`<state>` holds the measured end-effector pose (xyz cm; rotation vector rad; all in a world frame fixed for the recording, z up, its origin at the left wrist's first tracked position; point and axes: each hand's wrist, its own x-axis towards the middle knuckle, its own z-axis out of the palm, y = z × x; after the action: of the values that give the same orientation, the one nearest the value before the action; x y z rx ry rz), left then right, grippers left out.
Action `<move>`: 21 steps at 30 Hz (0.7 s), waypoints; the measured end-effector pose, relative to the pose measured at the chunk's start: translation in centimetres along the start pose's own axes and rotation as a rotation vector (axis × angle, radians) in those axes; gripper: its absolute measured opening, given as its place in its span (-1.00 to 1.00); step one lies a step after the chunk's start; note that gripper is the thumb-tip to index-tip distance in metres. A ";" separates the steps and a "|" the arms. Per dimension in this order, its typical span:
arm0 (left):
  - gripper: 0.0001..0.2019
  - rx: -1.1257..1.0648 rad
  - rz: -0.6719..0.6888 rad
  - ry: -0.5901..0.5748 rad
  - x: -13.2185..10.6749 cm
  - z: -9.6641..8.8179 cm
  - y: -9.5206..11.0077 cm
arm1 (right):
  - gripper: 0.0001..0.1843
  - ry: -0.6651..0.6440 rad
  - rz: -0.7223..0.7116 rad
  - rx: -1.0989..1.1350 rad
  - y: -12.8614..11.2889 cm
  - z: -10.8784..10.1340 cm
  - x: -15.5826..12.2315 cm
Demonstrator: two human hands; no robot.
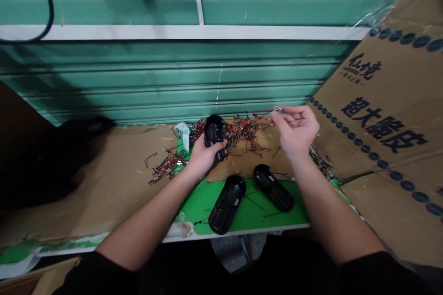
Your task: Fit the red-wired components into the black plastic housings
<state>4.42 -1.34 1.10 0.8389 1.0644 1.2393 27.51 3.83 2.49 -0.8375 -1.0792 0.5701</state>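
The right hand [296, 130] is pinching a tiny metal part [278, 110] with thin wires between thumb and forefinger, its grip closed on that part while the other fingers are curling loosely beneath. The part is poking out at the hand's 10 o'clock, just above the far edge of a tangle of red and black wires [242, 131].

The left hand [204, 156] is clenching a black oval casing [214, 137], which is standing upright in its grip, with the fingers wrapping around its lower end. The casing is sitting at about 2 o'clock from the left wrist and well apart from the pinched part, with the wire tangle lying beneath and between them. The step in hand appears to be handling the small wired parts alongside the casings. Judging from this spacing, bringing the two together would call for closing the gap between the hands.

Two more black casings are lying tilted on the green counter [287, 221] at 6 o'clock from the hands, one [226, 205] and the other [272, 188] side by side and slightly splayed. A smaller wire cluster [169, 163] is lying at 9 o'clock from the left hand, near a crumpled white paper strip [182, 136].

A cardboard sheet [104, 184] is covering the counter's left side, and a printed carton panel [380, 115] is leaning at 3 o'clock. A green metal shutter [173, 78] is rising at 12 o'clock.
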 end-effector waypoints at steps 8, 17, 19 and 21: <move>-0.49 0.018 0.010 0.020 0.0 0.0 0.0 | -0.47 -0.292 0.288 0.011 -0.6 -0.2 0.2; -0.56 -0.014 0.069 -0.009 -0.1 0.0 0.1 | -0.68 -0.549 0.559 0.283 -3.8 0.9 -2.1; -0.57 -0.024 0.052 -0.051 -0.3 0.1 0.1 | -0.67 -0.599 0.624 0.331 -4.2 1.1 -2.5; -0.56 -0.058 0.024 -0.118 -0.6 0.2 0.1 | -0.68 -0.633 0.662 0.363 -4.4 1.3 -3.0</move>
<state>4.58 -1.93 1.33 0.8712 0.9219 1.2202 25.24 -0.56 4.85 -0.6929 -1.1953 1.6194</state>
